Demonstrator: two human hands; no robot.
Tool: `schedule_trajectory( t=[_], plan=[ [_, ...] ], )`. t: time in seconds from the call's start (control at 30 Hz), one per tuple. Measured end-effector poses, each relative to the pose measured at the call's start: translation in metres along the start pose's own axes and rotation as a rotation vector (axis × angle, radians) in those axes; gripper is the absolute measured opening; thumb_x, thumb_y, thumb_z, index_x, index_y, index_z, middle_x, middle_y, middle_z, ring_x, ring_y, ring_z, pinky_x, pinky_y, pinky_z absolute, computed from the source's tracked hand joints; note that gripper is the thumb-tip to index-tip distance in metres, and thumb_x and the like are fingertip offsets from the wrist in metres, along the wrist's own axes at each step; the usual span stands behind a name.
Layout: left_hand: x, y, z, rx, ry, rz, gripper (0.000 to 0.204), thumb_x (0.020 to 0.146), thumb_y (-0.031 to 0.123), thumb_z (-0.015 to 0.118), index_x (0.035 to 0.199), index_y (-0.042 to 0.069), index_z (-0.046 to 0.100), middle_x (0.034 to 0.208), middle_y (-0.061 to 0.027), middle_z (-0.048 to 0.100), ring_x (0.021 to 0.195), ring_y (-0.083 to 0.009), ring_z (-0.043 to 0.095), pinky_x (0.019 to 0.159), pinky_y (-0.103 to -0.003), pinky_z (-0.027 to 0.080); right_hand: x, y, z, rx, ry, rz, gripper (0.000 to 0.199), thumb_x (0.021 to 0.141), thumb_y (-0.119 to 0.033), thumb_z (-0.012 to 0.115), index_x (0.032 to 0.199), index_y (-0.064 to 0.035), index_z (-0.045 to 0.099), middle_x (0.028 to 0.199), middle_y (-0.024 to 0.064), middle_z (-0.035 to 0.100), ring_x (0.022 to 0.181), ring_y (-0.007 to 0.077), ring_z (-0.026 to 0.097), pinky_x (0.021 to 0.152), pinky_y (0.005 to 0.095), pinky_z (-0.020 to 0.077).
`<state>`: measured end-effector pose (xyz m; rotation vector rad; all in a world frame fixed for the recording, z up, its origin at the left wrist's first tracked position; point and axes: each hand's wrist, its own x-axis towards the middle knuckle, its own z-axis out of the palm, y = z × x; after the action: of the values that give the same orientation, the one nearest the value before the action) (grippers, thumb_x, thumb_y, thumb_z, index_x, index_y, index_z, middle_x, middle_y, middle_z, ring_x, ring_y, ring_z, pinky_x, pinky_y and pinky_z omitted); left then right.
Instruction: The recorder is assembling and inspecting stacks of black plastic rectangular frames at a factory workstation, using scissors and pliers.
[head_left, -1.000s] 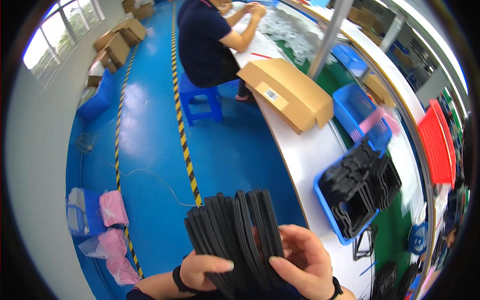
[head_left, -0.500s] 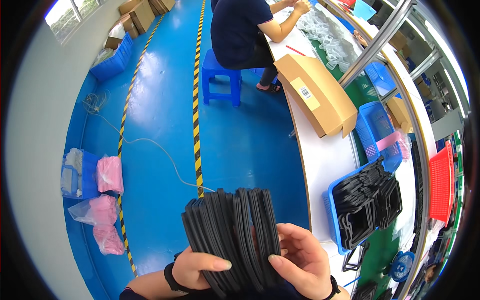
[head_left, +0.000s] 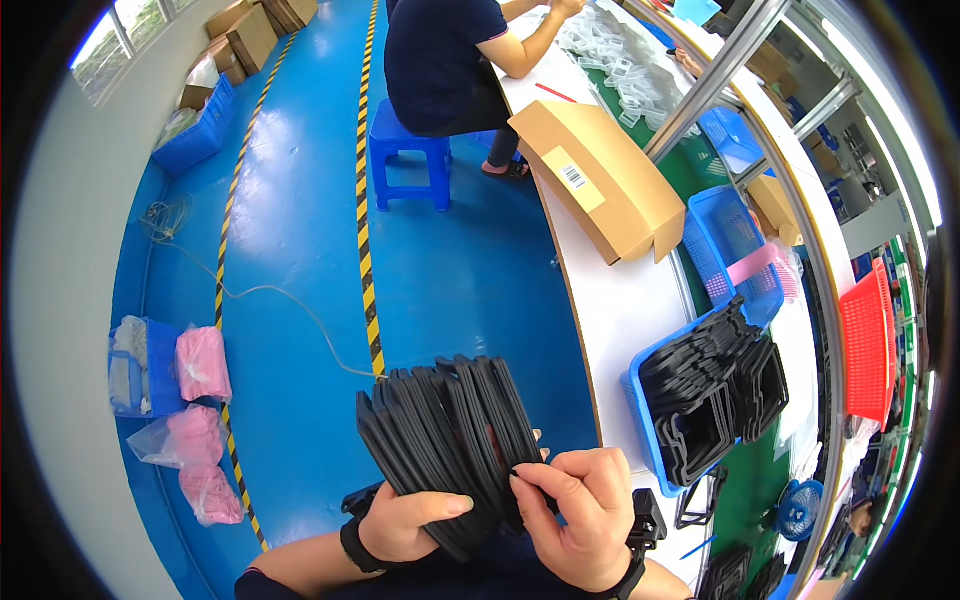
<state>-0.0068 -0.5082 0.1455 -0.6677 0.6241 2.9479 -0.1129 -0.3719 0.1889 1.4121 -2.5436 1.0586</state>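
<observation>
A thick stack of thin black plastic frames (head_left: 425, 440) is held upright in front of me at the bottom middle. My left hand (head_left: 405, 520) is closed round its lower left side, the thumb lying across the edges. At the right side, my right hand (head_left: 580, 515) pinches the outermost frames near their lower edge between thumb and bent index finger. A pale fingertip shows behind the stack's right edge. Most of the fingers behind the stack are hidden.
On the bench (head_left: 610, 320) to the right stand a blue basket (head_left: 640, 400) of similar black frames, another blue basket (head_left: 715, 245) and an open cardboard box (head_left: 600, 180). A person (head_left: 440, 60) sits farther off on a blue stool (head_left: 410, 150). Pink bags (head_left: 203, 362) lie on the left floor.
My right hand has closed from loosely spread fingers to a pinch at the stack's right side. The gap between the right-hand frames has narrowed. The view has shifted slightly.
</observation>
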Motion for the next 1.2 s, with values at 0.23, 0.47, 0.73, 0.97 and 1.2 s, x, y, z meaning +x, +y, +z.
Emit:
schedule_trajectory(
  t=[0.23, 0.47, 0.73, 0.97, 1.2],
  plan=[
    [0.005, -0.011, 0.002, 0.029, -0.05, 0.072, 0.06, 0.075, 0.0, 0.052, 0.133, -0.004, 0.036, 0.132, -0.0192, 0.046, 0.122, -0.0284, 0.046, 0.106, -0.041, 0.034, 0.004, -0.003, 0.004, -0.075, 0.151, 0.033, 0.021, 0.067, 0.001, 0.074, 0.085, -0.0051, 0.065, 0.077, 0.0058, 0.054, 0.067, 0.0226, 0.051, 0.058, 0.0317, 0.0395],
    [0.008, -0.016, -0.008, 0.155, -0.132, 0.082, 0.068, 0.073, 0.006, 0.049, 0.138, -0.004, 0.029, 0.141, -0.0224, 0.036, 0.13, -0.0307, 0.038, 0.11, -0.042, 0.028, 0.006, -0.006, 0.0, -0.076, 0.147, 0.039, 0.014, 0.075, -0.003, 0.07, 0.087, -0.0017, 0.064, 0.081, 0.0092, 0.057, 0.072, 0.0262, 0.055, 0.064, 0.0342, 0.0446],
    [0.013, -0.012, -0.002, 0.063, -0.098, 0.089, 0.072, 0.071, 0.007, 0.051, 0.139, -0.003, 0.027, 0.141, -0.0224, 0.036, 0.13, -0.0337, 0.039, 0.109, -0.046, 0.029, 0.008, 0.001, 0.002, -0.015, 0.074, 0.061, 0.018, 0.064, 0.004, 0.071, 0.076, -0.0051, 0.061, 0.073, 0.0056, 0.055, 0.064, 0.0206, 0.052, 0.055, 0.0289, 0.0401],
    [0.019, -0.005, 0.0, -0.079, -0.139, 0.074, 0.076, 0.069, 0.008, 0.053, 0.138, -0.006, 0.026, 0.138, -0.0264, 0.038, 0.129, -0.0378, 0.039, 0.106, -0.052, 0.034, -0.013, 0.041, -0.028, 0.235, 0.261, 0.469, 0.02, 0.074, 0.006, 0.067, 0.064, -0.0013, 0.051, 0.075, 0.0096, 0.057, 0.064, 0.0173, 0.052, 0.06, 0.0265, 0.04],
    [0.017, 0.001, -0.01, -0.034, -0.189, -0.054, 0.06, 0.074, -0.002, 0.052, 0.133, -0.005, 0.039, 0.13, -0.0202, 0.05, 0.121, -0.0303, 0.049, 0.103, -0.044, 0.037, -0.024, 0.078, -0.012, 0.564, -0.066, 0.585, 0.056, 0.078, -0.002, 0.067, 0.131, -0.0021, 0.048, 0.138, 0.0168, 0.042, 0.118, 0.0249, 0.05, 0.097, 0.0366, 0.0422]
  ],
)
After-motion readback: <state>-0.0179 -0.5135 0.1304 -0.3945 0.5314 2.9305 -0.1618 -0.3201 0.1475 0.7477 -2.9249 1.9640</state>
